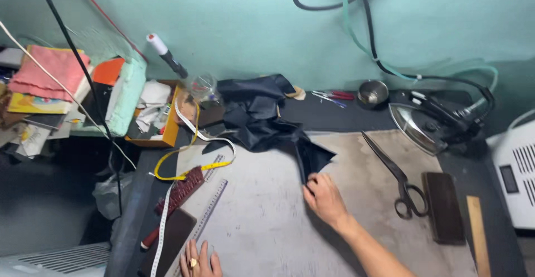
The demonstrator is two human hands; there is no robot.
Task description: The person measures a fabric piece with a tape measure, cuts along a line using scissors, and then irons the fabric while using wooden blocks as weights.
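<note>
While the right hand (323, 196) pinches the near corner of the crumpled piece of dark navy cloth (267, 122), fingers curled shut on its edge, the left hand (199, 263) lies flat and open at the bottom of the view, a ring on one finger, its fingertips on the end of a clear plastic ruler (207, 213). One piece of cloth is in view, though folded over itself so much that I cannot tell whether it is a single piece; it spreads away from the right hand toward the wall, its pointed corner just beside the knuckles. On the grey, stained tabletop (267, 221) lie one pair of large black tailor's scissors (398, 178) (well to the right of the right hand, blades pointing away), one dark rectangular block (444, 207) just beside their handles, and one wooden ruler (478, 232) further right. One steam iron (434, 121) rests tipped on its side near the far right corner, with one small round metal bowl (372, 93) beside it. One yellow and white measuring tape (186, 165) loops across the left part of the tabletop, past one reddish-brown brush (178, 196) that lies near the left hand.
</note>
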